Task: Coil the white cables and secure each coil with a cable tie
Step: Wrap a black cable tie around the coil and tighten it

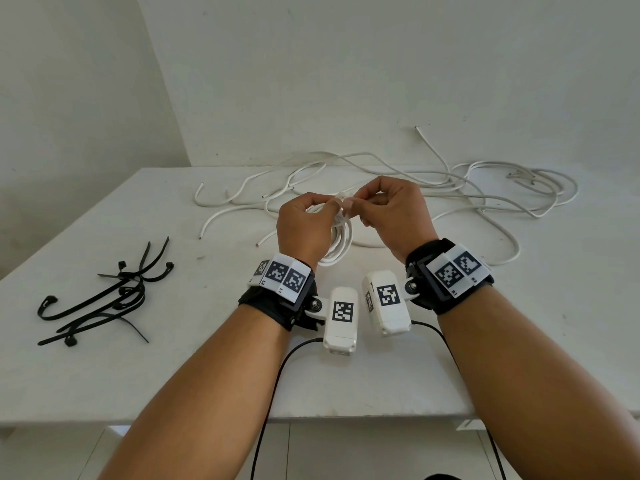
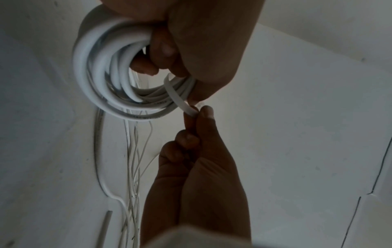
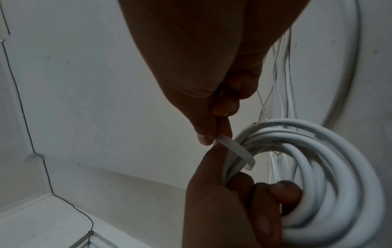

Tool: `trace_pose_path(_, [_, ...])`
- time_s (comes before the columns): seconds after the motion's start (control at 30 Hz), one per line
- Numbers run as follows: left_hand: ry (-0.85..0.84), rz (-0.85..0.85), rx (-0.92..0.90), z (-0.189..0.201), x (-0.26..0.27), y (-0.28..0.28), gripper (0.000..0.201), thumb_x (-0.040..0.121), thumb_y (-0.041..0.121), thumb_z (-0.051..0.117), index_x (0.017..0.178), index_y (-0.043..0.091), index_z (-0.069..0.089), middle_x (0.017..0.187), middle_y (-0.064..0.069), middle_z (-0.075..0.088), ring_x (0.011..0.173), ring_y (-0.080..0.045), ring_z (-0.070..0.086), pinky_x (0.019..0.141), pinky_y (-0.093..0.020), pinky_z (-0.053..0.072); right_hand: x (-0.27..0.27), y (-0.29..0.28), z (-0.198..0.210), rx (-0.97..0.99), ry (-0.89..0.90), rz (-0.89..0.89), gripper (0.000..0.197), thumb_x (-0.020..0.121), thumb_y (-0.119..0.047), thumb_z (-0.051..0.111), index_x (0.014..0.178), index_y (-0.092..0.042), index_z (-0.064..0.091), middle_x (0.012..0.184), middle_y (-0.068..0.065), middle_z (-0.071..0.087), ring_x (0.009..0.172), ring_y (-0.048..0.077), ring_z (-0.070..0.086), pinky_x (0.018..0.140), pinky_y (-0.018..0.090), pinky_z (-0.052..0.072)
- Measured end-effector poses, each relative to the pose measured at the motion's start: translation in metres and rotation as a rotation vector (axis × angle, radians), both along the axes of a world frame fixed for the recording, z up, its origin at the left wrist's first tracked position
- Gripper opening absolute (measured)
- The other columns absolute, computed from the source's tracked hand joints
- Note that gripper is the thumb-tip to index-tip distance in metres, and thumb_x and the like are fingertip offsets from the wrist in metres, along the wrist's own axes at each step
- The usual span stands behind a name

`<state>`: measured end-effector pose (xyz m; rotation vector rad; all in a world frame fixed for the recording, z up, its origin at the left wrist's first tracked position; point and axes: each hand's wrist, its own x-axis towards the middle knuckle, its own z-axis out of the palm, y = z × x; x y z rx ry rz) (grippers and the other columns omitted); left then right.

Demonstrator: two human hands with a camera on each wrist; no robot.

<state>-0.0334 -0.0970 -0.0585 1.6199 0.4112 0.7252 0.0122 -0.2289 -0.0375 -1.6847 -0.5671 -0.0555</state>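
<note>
My left hand (image 1: 304, 220) is held above the table and grips a coil of white cable (image 1: 341, 244), which hangs below it. The fingers pass through the coil (image 2: 95, 75) in the left wrist view. A white cable tie (image 2: 178, 97) loops around the coil's strands beside the left thumb. My right hand (image 1: 388, 209) pinches the tie's free end (image 3: 233, 147) between thumb and forefinger, close against the left hand (image 3: 222, 209). In the head view the tie (image 1: 343, 199) is a small white spot where the fingertips meet. Its head is hidden.
Several loose white cables (image 1: 450, 188) sprawl across the back of the white table (image 1: 173, 375), against the wall. A heap of black cable ties (image 1: 104, 296) lies at the left. The table's front edge runs just below my forearms.
</note>
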Motion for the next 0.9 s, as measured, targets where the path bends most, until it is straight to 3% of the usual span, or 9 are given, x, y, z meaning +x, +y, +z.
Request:
trace_pose_path(0.3, [-0.013, 0.008, 0.008, 0.001, -0.002, 0.000, 0.009, 0.084, 0.027, 0.074, 0.083, 0.017, 0.076, 0.079, 0.004, 0.074, 0.073, -0.007, 0.068, 0.062, -0.017, 0.047, -0.004, -0.002, 0.002, -0.082, -0.104, 0.030, 0.008, 0.084, -0.017, 0.078, 0.089, -0.010, 0.078, 0.074, -0.003, 0.075, 0.059, -0.002, 0.063, 0.060, 0.012, 0.046])
trace_pose_path(0.47, [-0.043, 0.016, 0.072, 0.002, -0.002, 0.001, 0.010, 0.083, 0.029, 0.075, 0.079, 0.019, 0.075, 0.076, 0.006, 0.074, 0.079, -0.012, 0.070, 0.074, -0.029, 0.055, -0.002, -0.002, 0.001, -0.088, -0.125, 0.012, 0.007, 0.084, -0.020, 0.077, 0.087, -0.013, 0.078, 0.076, -0.003, 0.076, 0.073, 0.016, 0.073, 0.069, 0.028, 0.058])
trace_pose_path(0.6, [-0.046, 0.027, 0.178, 0.001, 0.000, 0.003, 0.012, 0.083, 0.034, 0.075, 0.078, 0.023, 0.075, 0.075, 0.009, 0.073, 0.079, -0.008, 0.068, 0.074, -0.029, 0.055, -0.004, -0.001, 0.002, -0.070, -0.113, -0.008, 0.008, 0.086, -0.022, 0.075, 0.086, -0.014, 0.077, 0.075, -0.002, 0.076, 0.063, 0.022, 0.067, 0.060, 0.030, 0.052])
trace_pose_path(0.7, [-0.022, 0.028, 0.284, 0.000, -0.001, 0.005, 0.012, 0.083, 0.036, 0.074, 0.080, 0.025, 0.075, 0.077, 0.010, 0.072, 0.079, -0.007, 0.067, 0.073, -0.028, 0.055, -0.005, -0.002, 0.003, -0.074, -0.099, -0.003, 0.007, 0.087, -0.019, 0.072, 0.085, -0.014, 0.076, 0.074, -0.002, 0.076, 0.056, 0.019, 0.056, 0.053, 0.025, 0.044])
trace_pose_path(0.9, [0.009, -0.003, 0.431, 0.003, -0.004, 0.011, 0.014, 0.083, 0.041, 0.073, 0.086, 0.027, 0.074, 0.084, 0.009, 0.072, 0.081, -0.007, 0.066, 0.074, -0.028, 0.055, -0.003, -0.006, 0.004, -0.097, -0.082, 0.017, 0.008, 0.087, -0.016, 0.069, 0.082, -0.015, 0.075, 0.070, -0.005, 0.074, 0.059, 0.018, 0.055, 0.059, 0.031, 0.045])
